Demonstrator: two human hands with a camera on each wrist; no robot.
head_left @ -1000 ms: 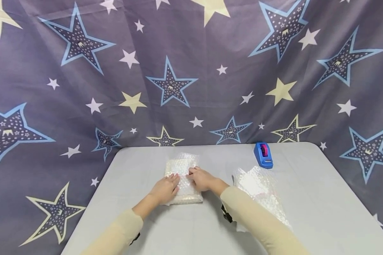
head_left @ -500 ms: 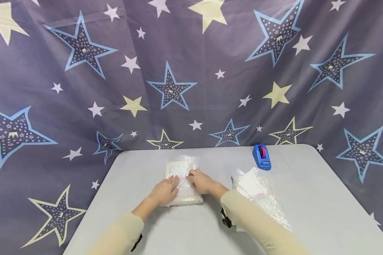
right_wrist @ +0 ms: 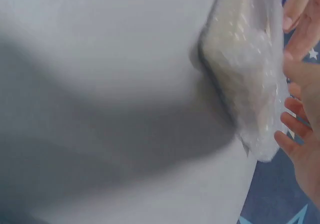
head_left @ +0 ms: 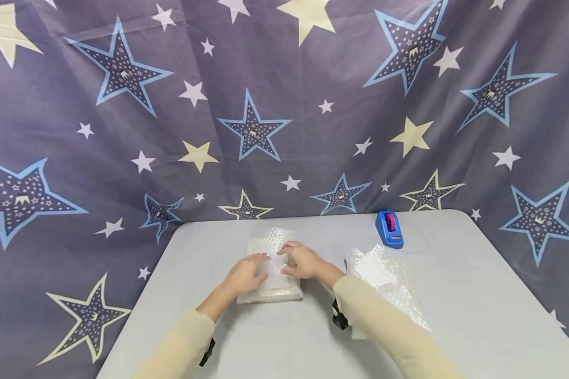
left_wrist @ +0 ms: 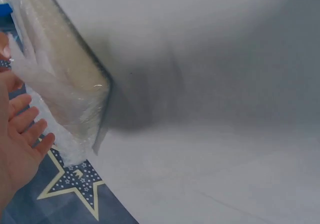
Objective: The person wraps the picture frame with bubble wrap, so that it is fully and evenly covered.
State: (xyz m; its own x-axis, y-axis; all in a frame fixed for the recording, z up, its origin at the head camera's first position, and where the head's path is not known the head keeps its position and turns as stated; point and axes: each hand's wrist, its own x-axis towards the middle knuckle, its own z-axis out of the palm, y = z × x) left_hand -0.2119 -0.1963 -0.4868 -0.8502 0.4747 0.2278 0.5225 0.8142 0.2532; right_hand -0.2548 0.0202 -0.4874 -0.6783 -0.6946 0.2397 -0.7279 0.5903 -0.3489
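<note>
A flat rectangular parcel in bubble wrap lies on the table, with a loose upper layer of the wrap raised between the hands. My left hand is over the parcel's left side, thumb apart from the extended fingers. From the right, my right hand reaches over the wrap with its thumb and fingers spread, fingertips right at the film. In the left wrist view the left fingers are straight beside the wrap. The right wrist view shows the right fingers extended along the wrap's edge.
A blue tape dispenser with a pink roll stands at the table's back right. Another sheet of bubble wrap lies beside the right forearm, partly under the sleeve. A star-patterned curtain hangs behind the table.
The left hand has gone from lying flat on the wrap to thumb and fingers spread. The right hand has opened from a closer grip and shifted slightly; the upper layer now lifts.
</note>
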